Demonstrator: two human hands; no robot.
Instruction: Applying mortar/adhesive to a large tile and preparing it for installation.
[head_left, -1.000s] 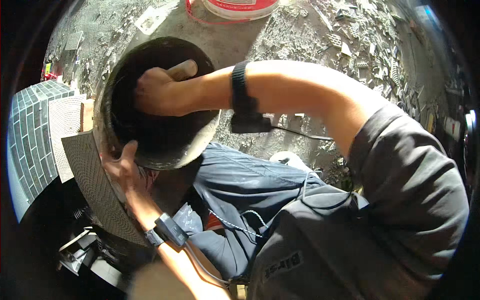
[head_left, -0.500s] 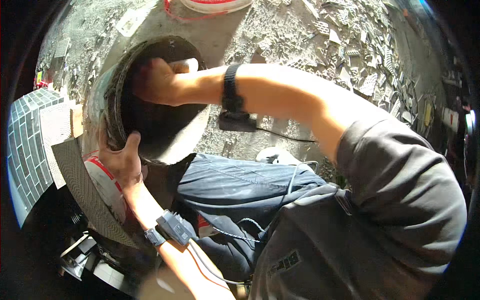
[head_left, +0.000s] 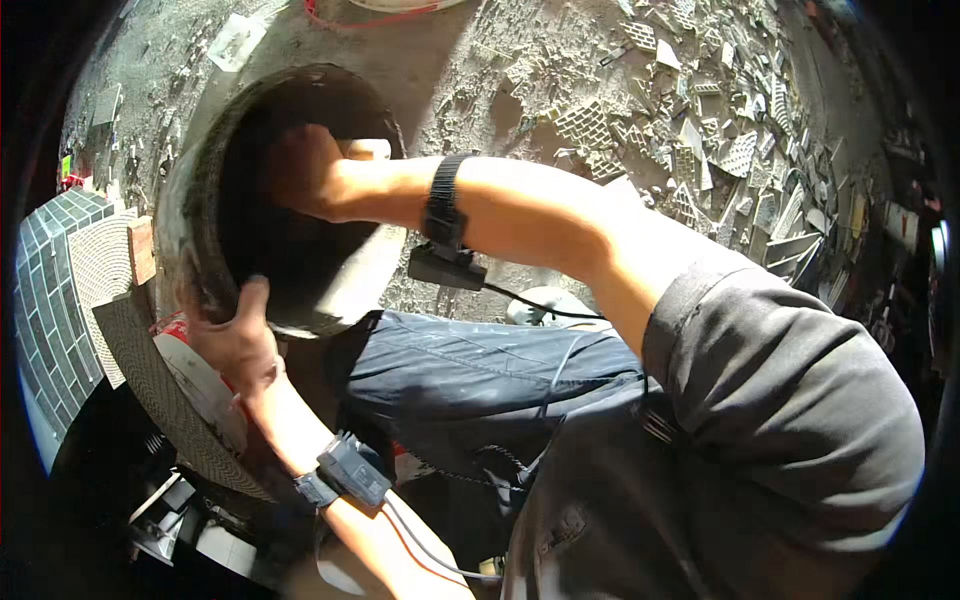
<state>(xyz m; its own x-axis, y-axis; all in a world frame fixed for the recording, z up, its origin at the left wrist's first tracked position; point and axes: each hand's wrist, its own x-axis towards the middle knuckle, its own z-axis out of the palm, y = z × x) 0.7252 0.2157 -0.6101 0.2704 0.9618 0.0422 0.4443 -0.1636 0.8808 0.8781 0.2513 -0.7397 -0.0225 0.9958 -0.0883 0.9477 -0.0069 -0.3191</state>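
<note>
A round bucket (head_left: 355,285) with a dark interior and a crusted rim leans with its mouth toward my right. My left hand (head_left: 236,340) grips its near rim, with the thumb over the edge and the fingers along the outer wall. Inside the mouth, my right hand (head_left: 308,172) is closed around a tool with a pale, rounded handle (head_left: 366,150). Only the handle's end shows beside the wrist; the tool's working part is lost in the bucket's shadow, as is whatever lies at the bottom.
Broken tile pieces (head_left: 740,155) litter the floor at the far right. Stacked dark tiles (head_left: 55,275) stand at the left, beside ridged-back tiles (head_left: 150,390) and a white-and-red bucket (head_left: 200,375). A clear tub (head_left: 236,42) lies at the far left.
The bucket's mouth has tipped slightly and sits a little further left in view. My right hand stays inside it, its forearm slightly lower and further left. My left hand keeps its hold.
</note>
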